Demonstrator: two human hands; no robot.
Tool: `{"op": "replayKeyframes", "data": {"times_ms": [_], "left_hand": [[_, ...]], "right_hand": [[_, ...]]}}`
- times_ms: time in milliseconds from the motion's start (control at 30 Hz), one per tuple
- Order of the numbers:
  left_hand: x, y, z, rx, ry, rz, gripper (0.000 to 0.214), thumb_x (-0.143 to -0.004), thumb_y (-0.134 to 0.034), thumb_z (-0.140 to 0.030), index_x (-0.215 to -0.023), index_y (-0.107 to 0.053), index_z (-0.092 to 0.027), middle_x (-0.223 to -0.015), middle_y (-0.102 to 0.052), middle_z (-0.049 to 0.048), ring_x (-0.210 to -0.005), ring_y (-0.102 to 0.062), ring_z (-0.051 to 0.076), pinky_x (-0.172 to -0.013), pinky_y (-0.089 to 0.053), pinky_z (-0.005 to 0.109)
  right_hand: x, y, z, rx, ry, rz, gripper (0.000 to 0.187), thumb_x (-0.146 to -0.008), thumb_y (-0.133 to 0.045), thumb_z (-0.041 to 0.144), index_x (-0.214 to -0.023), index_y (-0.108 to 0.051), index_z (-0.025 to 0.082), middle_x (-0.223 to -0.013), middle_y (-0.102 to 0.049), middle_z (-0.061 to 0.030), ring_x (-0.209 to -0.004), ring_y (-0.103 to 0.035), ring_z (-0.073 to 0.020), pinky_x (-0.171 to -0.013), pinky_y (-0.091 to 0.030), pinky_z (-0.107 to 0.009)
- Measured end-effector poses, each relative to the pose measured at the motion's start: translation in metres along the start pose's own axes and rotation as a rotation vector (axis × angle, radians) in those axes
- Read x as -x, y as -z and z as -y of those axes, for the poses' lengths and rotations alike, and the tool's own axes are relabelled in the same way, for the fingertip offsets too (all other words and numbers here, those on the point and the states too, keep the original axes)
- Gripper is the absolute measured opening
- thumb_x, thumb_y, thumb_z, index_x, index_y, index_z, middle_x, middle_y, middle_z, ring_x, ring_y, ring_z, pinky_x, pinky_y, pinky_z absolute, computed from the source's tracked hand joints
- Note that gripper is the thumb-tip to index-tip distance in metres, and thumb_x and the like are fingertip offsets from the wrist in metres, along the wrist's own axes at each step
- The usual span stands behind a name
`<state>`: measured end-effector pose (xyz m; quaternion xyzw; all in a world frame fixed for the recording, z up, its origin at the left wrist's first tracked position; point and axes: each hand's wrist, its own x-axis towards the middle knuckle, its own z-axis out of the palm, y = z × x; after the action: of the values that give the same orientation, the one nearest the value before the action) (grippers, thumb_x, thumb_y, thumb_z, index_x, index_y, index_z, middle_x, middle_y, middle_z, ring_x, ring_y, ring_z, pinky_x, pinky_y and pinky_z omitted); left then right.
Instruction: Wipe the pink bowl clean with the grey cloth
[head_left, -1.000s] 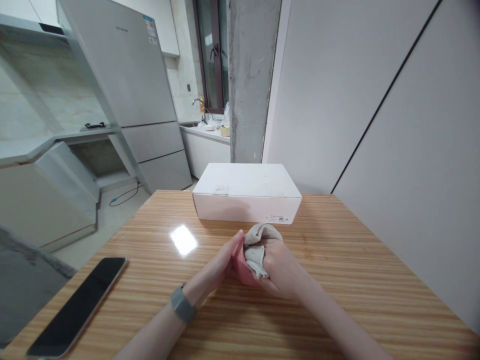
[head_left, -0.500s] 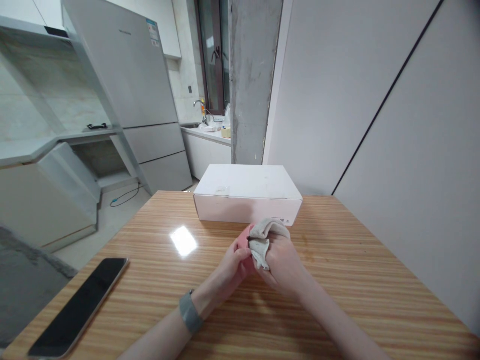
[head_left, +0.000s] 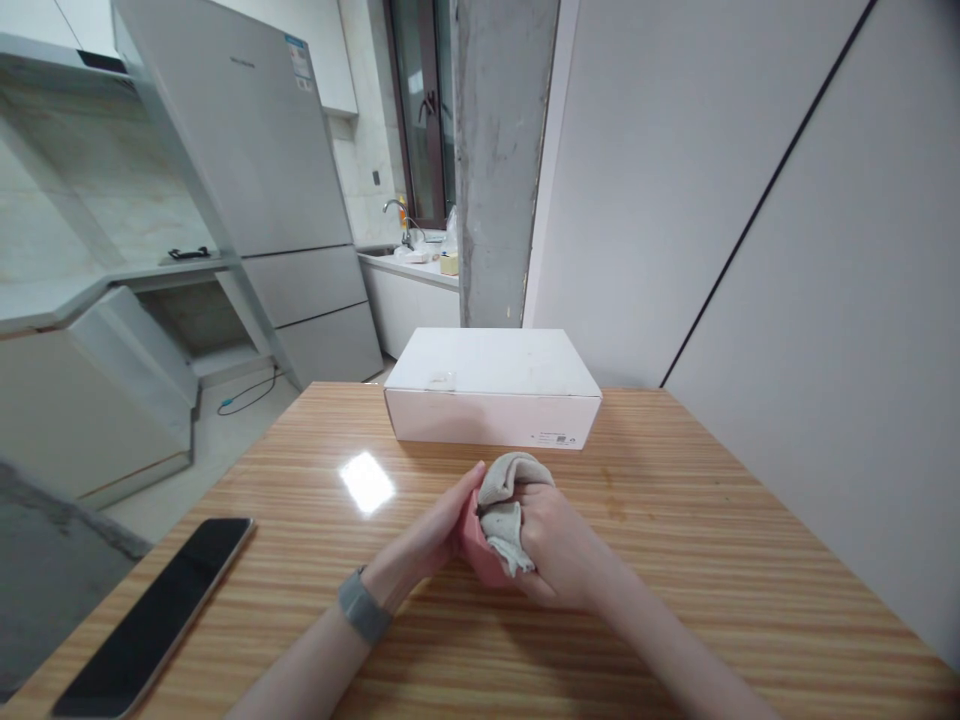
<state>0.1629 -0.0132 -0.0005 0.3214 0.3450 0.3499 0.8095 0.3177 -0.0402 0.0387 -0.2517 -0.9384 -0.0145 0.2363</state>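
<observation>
My left hand (head_left: 441,525) is wrapped round the far-left side of a pink cup-like object (head_left: 484,562). A bunched light grey cloth (head_left: 517,472) is gripped in the closed fingers of my right hand (head_left: 564,548). The cloth presses against the open side of the pink object, and part of it seems to go inside. Cloth and hand hide most of that opening, so I cannot make out its full shape. A grey band (head_left: 364,606) circles my left wrist.
A closed white box (head_left: 491,415) stands on the wood-grain table (head_left: 720,560) just beyond my hands. At the left edge lies a black-screened phone (head_left: 154,620). A white wall (head_left: 825,330) borders the table's right side; a fridge (head_left: 247,150) stands behind on the left.
Both hands have come slightly nearer and to the left with the pink object and the cloth. More of the pink object's side now shows below the cloth. My left fingers have shifted on it.
</observation>
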Motion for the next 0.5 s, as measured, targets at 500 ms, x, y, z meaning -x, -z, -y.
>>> {"op": "replayKeyframes", "data": {"times_ms": [500], "left_hand": [[0.003, -0.023, 0.009, 0.114, -0.289, 0.158, 0.049, -0.084, -0.059, -0.038, -0.131, -0.053, -0.028, -0.129, -0.060, 0.0034, -0.106, -0.059, 0.021, -0.075, -0.050, 0.025]], "right_hand": [[0.003, -0.005, -0.011, 0.114, -0.226, -0.126, 0.020, -0.085, -0.042, 0.023, -0.081, -0.061, 0.018, -0.084, -0.067, -0.0100, -0.085, -0.056, -0.0264, -0.087, -0.037, -0.043]]}}
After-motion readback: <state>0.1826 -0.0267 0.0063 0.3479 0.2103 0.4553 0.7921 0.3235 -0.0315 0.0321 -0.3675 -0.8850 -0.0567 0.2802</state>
